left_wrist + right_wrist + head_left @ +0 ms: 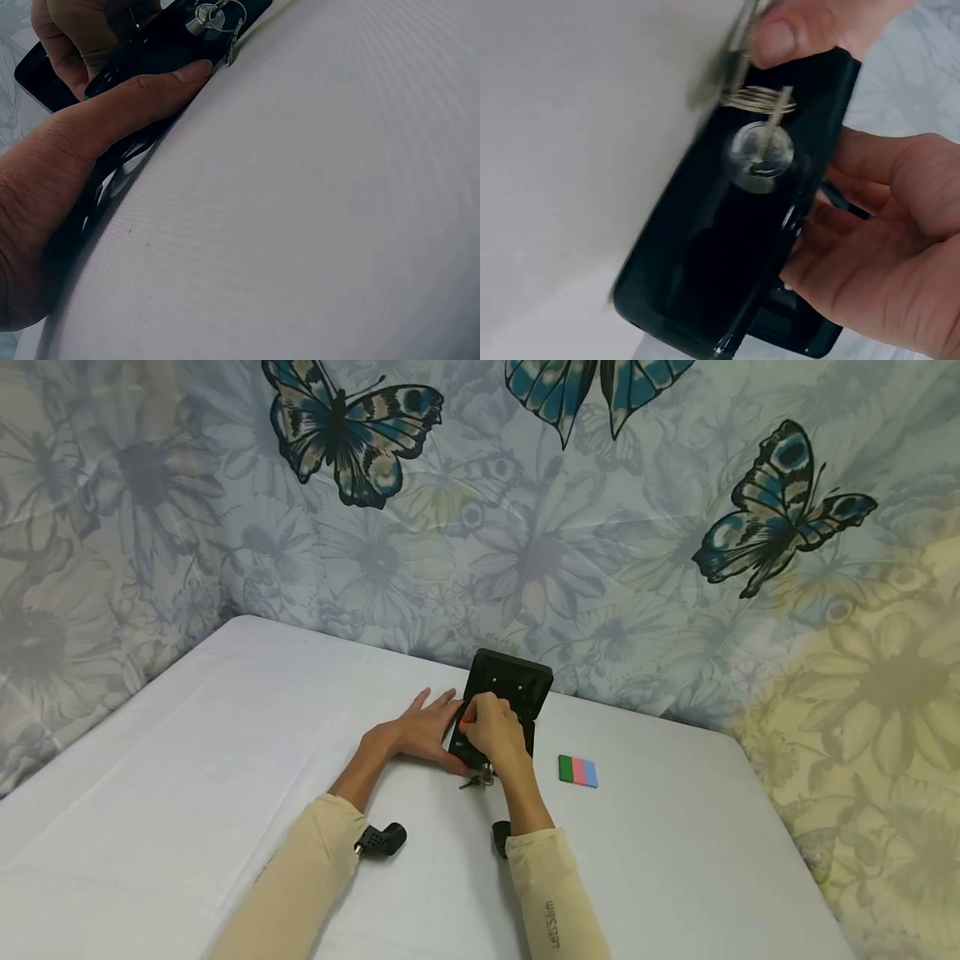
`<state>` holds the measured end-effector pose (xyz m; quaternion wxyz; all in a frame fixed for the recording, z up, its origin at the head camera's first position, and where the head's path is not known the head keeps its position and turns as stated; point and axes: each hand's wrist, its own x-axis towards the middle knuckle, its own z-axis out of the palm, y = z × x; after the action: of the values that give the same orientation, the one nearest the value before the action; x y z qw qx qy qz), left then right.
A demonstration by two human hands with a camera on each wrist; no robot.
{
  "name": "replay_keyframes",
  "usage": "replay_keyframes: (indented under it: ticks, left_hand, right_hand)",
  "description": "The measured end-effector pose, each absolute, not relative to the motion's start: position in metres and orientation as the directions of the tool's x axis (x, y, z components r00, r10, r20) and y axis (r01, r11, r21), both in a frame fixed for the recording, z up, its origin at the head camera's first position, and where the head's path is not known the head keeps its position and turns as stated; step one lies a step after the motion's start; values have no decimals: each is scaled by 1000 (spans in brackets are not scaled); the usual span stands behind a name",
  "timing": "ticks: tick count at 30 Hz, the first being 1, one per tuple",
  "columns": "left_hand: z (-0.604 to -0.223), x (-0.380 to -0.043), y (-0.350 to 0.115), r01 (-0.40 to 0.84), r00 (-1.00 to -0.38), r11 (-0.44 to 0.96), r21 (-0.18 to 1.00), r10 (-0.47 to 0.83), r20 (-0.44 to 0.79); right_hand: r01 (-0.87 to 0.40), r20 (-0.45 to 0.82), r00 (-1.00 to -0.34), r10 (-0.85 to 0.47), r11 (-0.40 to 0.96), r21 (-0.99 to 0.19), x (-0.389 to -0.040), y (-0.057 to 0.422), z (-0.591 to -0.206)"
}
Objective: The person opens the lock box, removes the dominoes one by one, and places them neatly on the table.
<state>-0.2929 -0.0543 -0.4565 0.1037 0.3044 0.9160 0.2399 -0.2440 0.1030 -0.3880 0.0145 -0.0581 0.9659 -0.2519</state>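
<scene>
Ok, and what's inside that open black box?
Something orange shows by the right hand at the opening of the black box. The hand covers much of the interior; anything beneath can't be seen.

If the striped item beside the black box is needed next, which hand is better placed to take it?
Probably the right hand: although over the open black box, it is nearer the striped item. The left hand rests against the box's left side.

1. Left arm (367, 768) angles in from lower left, right arm (529, 797) comes up steeper
2. Left hand (427, 732) has its thumb stretched out long, fingers spread, can't really tell how the fingertips sit
3. Right hand (495, 727) is knuckles up, fingers curled in
</scene>
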Motion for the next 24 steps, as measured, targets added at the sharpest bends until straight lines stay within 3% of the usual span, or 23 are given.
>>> replay_keyframes:
  ticks: [24]
  left_hand:
    - [-455, -295, -54, 503, -792, 704, 501, 608, -58]
  right_hand:
    - [-19, -129, -988, -83, 901, -433, -252, 109, -388]
